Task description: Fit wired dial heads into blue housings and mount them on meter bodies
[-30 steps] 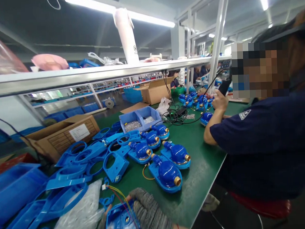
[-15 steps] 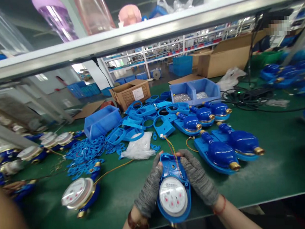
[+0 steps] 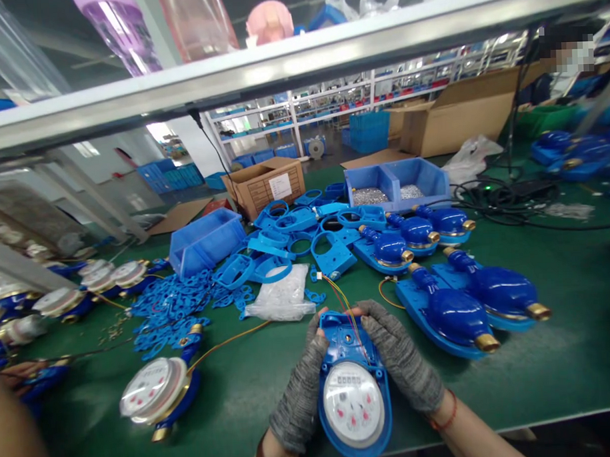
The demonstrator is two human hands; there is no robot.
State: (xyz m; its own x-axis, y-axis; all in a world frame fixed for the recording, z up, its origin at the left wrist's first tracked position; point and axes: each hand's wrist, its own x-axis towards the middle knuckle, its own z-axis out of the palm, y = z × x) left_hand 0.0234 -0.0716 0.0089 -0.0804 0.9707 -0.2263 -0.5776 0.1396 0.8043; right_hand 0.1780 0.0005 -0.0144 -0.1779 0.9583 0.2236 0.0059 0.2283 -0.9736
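Between my hands at the table's front edge is a water meter (image 3: pixel 354 403) in a blue housing, its white dial facing up. Thin red and yellow wires with a white plug rise from its far end. My left hand (image 3: pixel 307 375), in a grey fingerless glove, grips the housing's left side. My right hand (image 3: pixel 397 352), gloved alike, closes on the right side near the top. To the left lies another water meter (image 3: pixel 155 390) without a housing, an orange wire running from it. Several assembled meters (image 3: pixel 448 313) lie face down to the right, brass ends showing.
Blue housing rings (image 3: pixel 300 245) and small blue parts (image 3: pixel 170 306) are heaped beyond my hands, beside a clear plastic bag (image 3: pixel 280 296). A divided bin (image 3: pixel 397 205) holds small metal pieces. Another person's hand (image 3: pixel 24 375) is at far left. A shelf (image 3: pixel 259 73) spans overhead.
The view has shifted slightly, so most things on the table sit a little differently in the picture. Both my hands keep their hold on the meter.
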